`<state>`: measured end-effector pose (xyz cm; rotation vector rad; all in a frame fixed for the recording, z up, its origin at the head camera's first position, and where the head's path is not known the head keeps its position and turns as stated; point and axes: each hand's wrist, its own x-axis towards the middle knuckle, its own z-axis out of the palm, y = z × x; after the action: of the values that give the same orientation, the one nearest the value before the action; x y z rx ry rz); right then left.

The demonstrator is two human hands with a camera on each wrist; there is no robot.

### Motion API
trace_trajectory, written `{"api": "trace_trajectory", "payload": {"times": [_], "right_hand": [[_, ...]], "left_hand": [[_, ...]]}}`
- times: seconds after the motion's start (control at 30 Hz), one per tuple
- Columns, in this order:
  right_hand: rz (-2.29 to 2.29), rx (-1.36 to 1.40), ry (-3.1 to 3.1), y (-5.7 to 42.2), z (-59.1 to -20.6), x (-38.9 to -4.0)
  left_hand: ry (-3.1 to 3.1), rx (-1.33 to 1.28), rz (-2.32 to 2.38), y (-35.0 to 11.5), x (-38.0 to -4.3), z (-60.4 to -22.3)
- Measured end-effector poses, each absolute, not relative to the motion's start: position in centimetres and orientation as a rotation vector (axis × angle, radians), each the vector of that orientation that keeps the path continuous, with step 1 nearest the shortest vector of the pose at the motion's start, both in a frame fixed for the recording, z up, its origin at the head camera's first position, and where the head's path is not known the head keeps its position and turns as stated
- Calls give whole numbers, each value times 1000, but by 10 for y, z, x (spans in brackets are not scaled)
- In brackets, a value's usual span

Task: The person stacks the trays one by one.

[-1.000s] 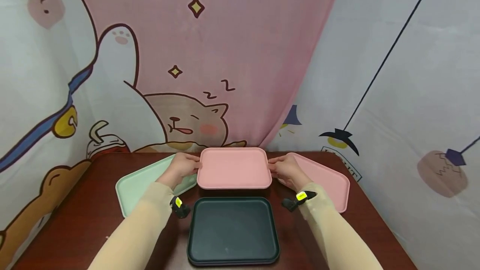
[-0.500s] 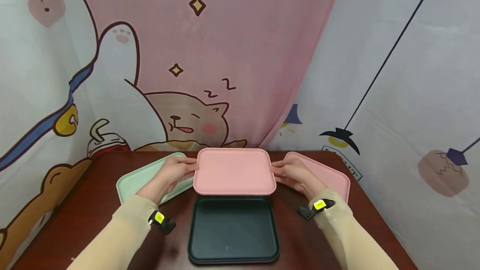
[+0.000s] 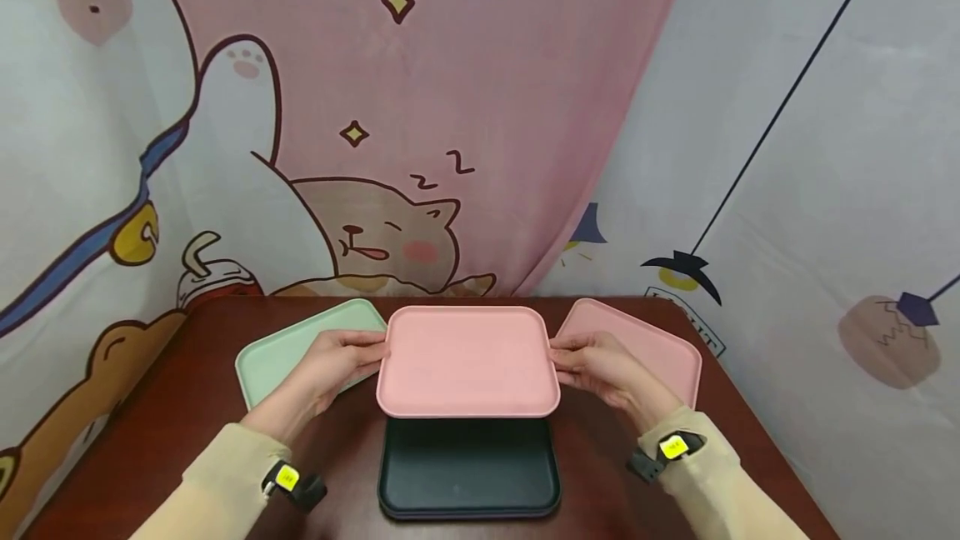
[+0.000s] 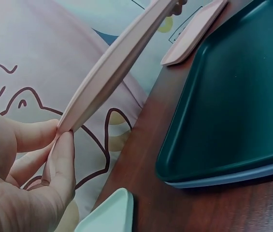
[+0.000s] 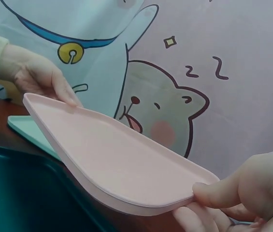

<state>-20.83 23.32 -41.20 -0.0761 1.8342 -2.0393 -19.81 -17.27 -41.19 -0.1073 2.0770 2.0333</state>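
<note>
In the head view, holds a pink tray (image 3: 468,362) up off the tabletop (image 3: 172,407), over the far part of a dark tray (image 3: 468,473), with the left hand (image 3: 337,367) at 1 short end and the right hand (image 3: 603,365) at the other. Best to hold both ends at an equal height, move both arms at 1 pace and allow clearance above the dark rim. Shows also a green tray (image 3: 281,361) slanted at the left and another pink tray (image 3: 652,348) slanted at the right, both partly hidden by the hands, with a printed cloth (image 3: 480,90) hanging beyond. In the left wrist view, pinches the end between thumb and fingers, parted only by the rim's thickness. Probably calls for a light, firm pinch, likely to twist with a harder squeeze on 1 side. Reveals a pale blue-grey edge (image 4: 233,175) under the dark tray, apparently of another tray stacked below. In the right wrist view, pinches likewise near a corner, with the thumb on the rim and the other fingers tucked beneath. Would go best with loose wrists. Looks like smooth, matte, stiff plastic: a shallow rectangle with rounded corners and a low, flared wall. Shines faintly on the tabletop, reddish-brown and wood-like. Looks soft and lightly wrinkled on the cloth.
</note>
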Motion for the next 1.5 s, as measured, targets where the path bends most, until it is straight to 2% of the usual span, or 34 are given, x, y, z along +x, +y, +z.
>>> {"api": "trace_trajectory", "payload": {"times": [0.47, 1.1, 1.5], "right_hand": [[-2091, -59, 1769, 233, -419, -180], [-2094, 15, 1755, 238, -455, -151], [-2071, 41, 1769, 237, -470, -142]], "left_hand": [[2012, -120, 2090, -178, -172, -422], [1851, -103, 2152, -176, -141, -466], [1812, -114, 2179, -176, -135, -485]]}}
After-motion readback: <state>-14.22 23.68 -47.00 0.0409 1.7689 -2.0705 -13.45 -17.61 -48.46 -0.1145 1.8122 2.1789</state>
